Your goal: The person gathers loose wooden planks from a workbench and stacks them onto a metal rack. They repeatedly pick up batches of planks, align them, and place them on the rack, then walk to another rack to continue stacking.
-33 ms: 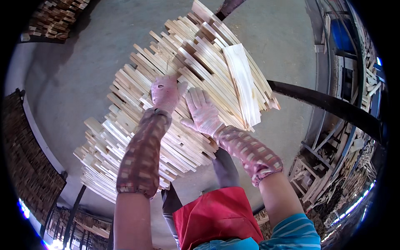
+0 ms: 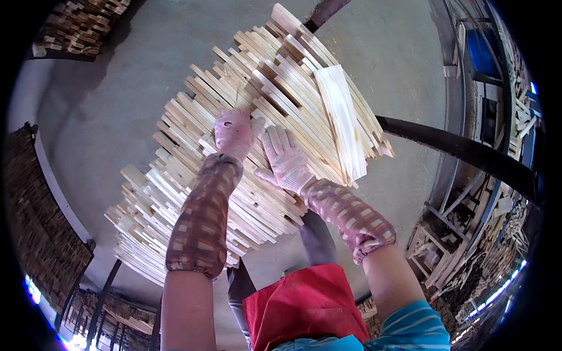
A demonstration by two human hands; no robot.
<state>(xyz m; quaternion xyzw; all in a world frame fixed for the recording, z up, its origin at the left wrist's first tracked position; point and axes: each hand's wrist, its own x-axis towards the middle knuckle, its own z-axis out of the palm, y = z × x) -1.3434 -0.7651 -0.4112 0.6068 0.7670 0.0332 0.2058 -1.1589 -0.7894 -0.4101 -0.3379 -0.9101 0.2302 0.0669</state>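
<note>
A wide layer of pale wooden slats lies side by side at a slant before me, their ends uneven. My left hand, in a pinkish knit glove with a small hole on its back, bends down over the middle slats. Its fingers curl out of sight around the slat edges, the thumb pointing right. Flat beside it rests my right hand, gloved alike, fingers stretched out and thumb apart, on the slats. A broader pale board lies across the slats to the right.
A dark metal bar reaches from the slats to the right. Stacked wood blocks stand at the far left, with another stack along the left side. Racks of loose wood and a blue drum line the right.
The view has shifted very slightly, so the slats and hands sit a little lower in the picture. Both hands keep their places on the slats.
</note>
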